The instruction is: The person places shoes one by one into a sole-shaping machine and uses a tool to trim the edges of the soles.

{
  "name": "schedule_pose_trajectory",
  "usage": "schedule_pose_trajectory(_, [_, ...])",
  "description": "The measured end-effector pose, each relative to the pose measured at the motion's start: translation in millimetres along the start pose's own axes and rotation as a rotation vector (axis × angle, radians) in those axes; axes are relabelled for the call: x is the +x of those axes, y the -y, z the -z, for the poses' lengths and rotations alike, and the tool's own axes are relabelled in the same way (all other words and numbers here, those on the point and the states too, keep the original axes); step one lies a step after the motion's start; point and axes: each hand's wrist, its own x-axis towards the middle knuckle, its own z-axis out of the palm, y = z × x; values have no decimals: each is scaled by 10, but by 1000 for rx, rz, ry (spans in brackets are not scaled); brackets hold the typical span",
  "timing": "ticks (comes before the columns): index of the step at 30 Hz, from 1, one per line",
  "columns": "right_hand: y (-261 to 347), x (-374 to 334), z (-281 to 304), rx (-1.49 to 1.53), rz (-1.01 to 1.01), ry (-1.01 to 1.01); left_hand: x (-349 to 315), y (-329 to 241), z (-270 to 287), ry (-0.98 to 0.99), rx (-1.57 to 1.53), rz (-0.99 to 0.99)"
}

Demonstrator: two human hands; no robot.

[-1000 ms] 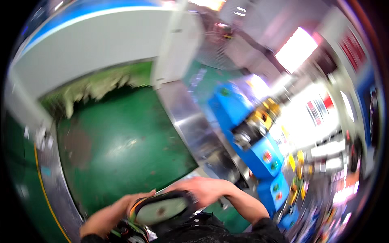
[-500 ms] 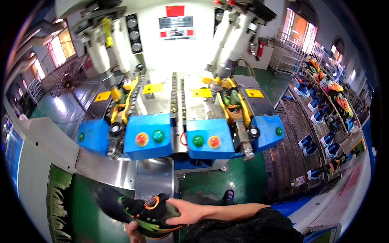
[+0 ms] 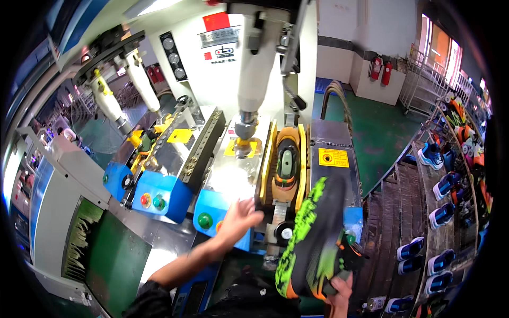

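At the lower left of the frame a grey machine housing (image 3: 79,183) slants in, a ragged green curtain (image 3: 80,238) hanging across its opening. Above and right of it, a pair of white press cylinders (image 3: 140,79) leans down over the first station, whose blue control box (image 3: 165,197) carries a red button and a green one. A dark metal rail (image 3: 200,151) dotted with brass-coloured fittings separates that station from the next.

Just left of centre, the person's left hand (image 3: 239,218) is bare and loosely spread, palm partly turned up, in front of a second blue control box (image 3: 211,216); whether it touches the box I can't tell from here. A thick white cylinder (image 3: 254,74) comes down from the top centre above this station. Right of it, a dark shoe (image 3: 287,164) sits toe-down in the frame between two upright yellow plates (image 3: 266,164).

In the lower centre-right, the right hand (image 3: 340,290) grips a black running shoe (image 3: 317,241) near its collar. Its toe points up the frame, and the splashy lime-green sole edge runs down its left side to an orange heel.

Two red fire extinguishers (image 3: 387,73) hang at upper right beside a white wire trolley (image 3: 424,79). Below, a brown slatted rack (image 3: 395,217) holds navy-and-white trainers (image 3: 441,216) along the right side.
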Motion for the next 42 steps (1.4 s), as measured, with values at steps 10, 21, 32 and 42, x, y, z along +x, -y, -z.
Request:
schedule_pose_trajectory(10, [130, -415, 876, -185, -46, -289, 2677, 510, -742, -110, 611, 42])
schedule_pose_trajectory(21, [163, 375, -511, -223, -31, -198, 396, -585, 778, -74, -92, 274])
schedule_pose_trajectory(32, [-441, 3898, -2156, -1223, 14, -25, -2745, 339, 1460, -1094, -742, 129])
schedule_pose_trajectory(42, [-1156, 3632, -1915, -1626, 385, -23, -3418, 974, 1694, -1152, -557, 511])
